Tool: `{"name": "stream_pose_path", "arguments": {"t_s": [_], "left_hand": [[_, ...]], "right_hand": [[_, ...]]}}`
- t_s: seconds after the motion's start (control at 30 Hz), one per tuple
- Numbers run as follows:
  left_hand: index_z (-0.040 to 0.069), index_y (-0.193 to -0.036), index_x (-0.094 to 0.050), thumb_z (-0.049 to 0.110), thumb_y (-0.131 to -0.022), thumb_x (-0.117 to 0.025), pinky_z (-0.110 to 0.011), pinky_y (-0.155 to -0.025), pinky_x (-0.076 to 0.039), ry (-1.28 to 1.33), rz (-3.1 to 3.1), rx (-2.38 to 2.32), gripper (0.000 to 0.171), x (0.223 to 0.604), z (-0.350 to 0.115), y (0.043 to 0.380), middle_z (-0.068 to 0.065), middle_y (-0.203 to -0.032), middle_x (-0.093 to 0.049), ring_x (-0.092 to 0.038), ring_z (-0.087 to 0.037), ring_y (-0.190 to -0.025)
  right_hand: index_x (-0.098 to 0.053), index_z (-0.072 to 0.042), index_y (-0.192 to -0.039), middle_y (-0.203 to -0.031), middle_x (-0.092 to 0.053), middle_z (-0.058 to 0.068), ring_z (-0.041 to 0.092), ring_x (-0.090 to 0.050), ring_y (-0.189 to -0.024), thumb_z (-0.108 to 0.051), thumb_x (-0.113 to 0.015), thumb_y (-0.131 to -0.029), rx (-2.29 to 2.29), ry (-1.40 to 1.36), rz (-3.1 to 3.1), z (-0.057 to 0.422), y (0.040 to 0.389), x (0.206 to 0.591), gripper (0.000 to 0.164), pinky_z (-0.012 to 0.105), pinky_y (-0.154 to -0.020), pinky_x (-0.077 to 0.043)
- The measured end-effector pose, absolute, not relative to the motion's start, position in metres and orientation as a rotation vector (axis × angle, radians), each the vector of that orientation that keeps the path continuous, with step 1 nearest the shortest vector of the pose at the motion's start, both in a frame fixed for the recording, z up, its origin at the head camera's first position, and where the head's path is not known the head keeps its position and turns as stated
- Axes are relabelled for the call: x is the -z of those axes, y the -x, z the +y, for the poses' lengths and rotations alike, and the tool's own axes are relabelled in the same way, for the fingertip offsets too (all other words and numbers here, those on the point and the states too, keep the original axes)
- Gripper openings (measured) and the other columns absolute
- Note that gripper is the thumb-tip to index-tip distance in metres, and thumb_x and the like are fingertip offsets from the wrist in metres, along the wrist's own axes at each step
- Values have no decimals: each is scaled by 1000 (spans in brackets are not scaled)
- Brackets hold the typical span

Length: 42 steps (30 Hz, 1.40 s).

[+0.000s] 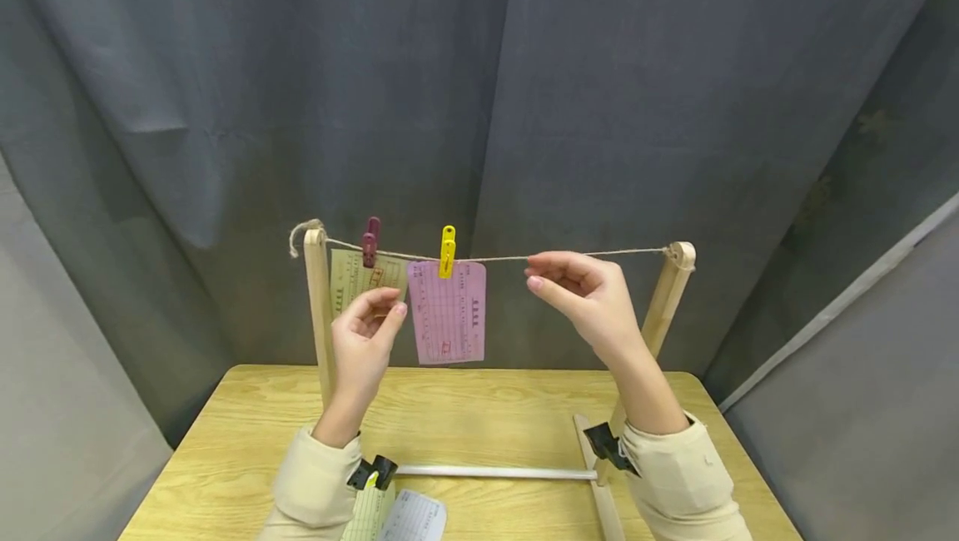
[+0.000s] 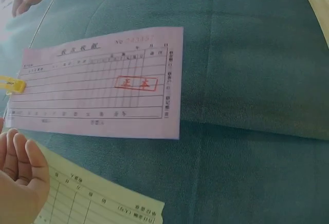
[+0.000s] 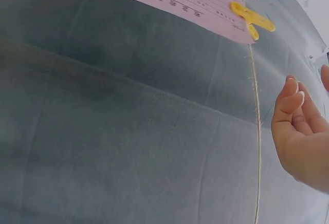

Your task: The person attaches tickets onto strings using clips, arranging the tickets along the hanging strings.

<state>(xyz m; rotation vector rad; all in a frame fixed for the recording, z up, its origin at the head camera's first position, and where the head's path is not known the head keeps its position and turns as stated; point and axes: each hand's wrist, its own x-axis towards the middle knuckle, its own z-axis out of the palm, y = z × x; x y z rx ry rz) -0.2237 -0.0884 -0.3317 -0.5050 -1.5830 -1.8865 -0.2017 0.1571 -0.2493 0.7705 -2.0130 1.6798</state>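
Observation:
In the head view a pink receipt slip (image 1: 466, 316) hangs from a twine line (image 1: 498, 259), fixed by a yellow clothespin (image 1: 448, 251). Left of it, a maroon clothespin (image 1: 370, 243) fixes a pale yellow slip (image 1: 347, 273), partly hidden by my left hand (image 1: 361, 345). That hand holds nothing, its fingers loosely bent in front of the yellow slip. My right hand (image 1: 599, 300) is raised by the line, right of the pink slip, with fingers loosely bent and nothing between them. The right wrist view shows the twine (image 3: 258, 131) apart from this hand.
Two wooden posts, a left post (image 1: 320, 308) and a right post (image 1: 663, 304), carry the twine above a wooden table (image 1: 479, 408). A white rod (image 1: 494, 472) runs low between them. A white slip (image 1: 415, 518) and a yellow-green slip (image 1: 367, 518) lie near the left sleeve. Behind hangs a grey curtain (image 1: 599, 108).

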Motion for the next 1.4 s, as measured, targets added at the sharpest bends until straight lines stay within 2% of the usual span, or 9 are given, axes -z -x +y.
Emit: {"name": "stream_pose_path", "arguments": {"t_s": [0.1,0.4,0.57,0.77,1.13,1.27,1.4], "left_hand": [[-17,-94,-57,-10,-81,-59,-17,-67,-47,513,-1597,1896,16,334,-91,219,2,-81,-60,-57,-8,-75],[-17,-93,-57,-13,-80,-58,-17,-69,-49,609,-1693,1875,14,350,-103,204,3,-82,-61,-58,-7,-75],[-13,-92,-59,-13,-80,-59,-17,-65,-48,689,-1803,1825,12,367,-109,196,5,-83,-62,-57,-7,-75],[-9,-93,-60,-12,-80,-59,-19,-66,-48,759,-1923,1768,14,390,-116,193,8,-86,-61,-57,-6,-75],[-6,-97,-61,-5,-83,-59,-24,-65,-50,882,-2142,1756,14,434,-132,187,-12,-82,-61,-56,-7,-75],[-5,-98,-61,-3,-84,-59,-25,-64,-49,874,-2222,1771,14,452,-135,186,-11,-81,-61,-56,-6,-75],[-5,-98,-60,-2,-84,-59,-26,-64,-49,812,-2336,1789,15,464,-138,186,-9,-82,-61,-55,-5,-74]], "right_hand": [[-62,12,-98,-85,-67,-4,9,-62,-77,6,-63,-79,-1653,-785,-2041,164,198,259,20,21,-68,-51],[-63,10,-97,-84,-66,-5,9,-62,-74,7,-63,-79,-1607,-784,-2110,180,189,292,18,20,-64,-50],[-63,9,-97,-85,-66,-6,8,-63,-74,7,-63,-80,-1581,-768,-2151,190,182,313,17,20,-62,-50],[-63,9,-98,-85,-66,-6,10,-62,-73,4,-63,-81,-1612,-699,-2208,202,176,337,18,21,-62,-50],[-62,10,-98,-86,-66,-6,8,-60,-74,3,-62,-82,-1674,-642,-2270,213,169,389,18,22,-62,-50],[-62,10,-99,-86,-66,-3,8,-60,-75,-1,-64,-82,-1716,-544,-2327,216,167,409,20,23,-63,-50],[-62,10,-101,-87,-66,8,9,-60,-75,-4,-64,-83,-1763,-422,-2396,220,166,425,23,24,-65,-50]]}}
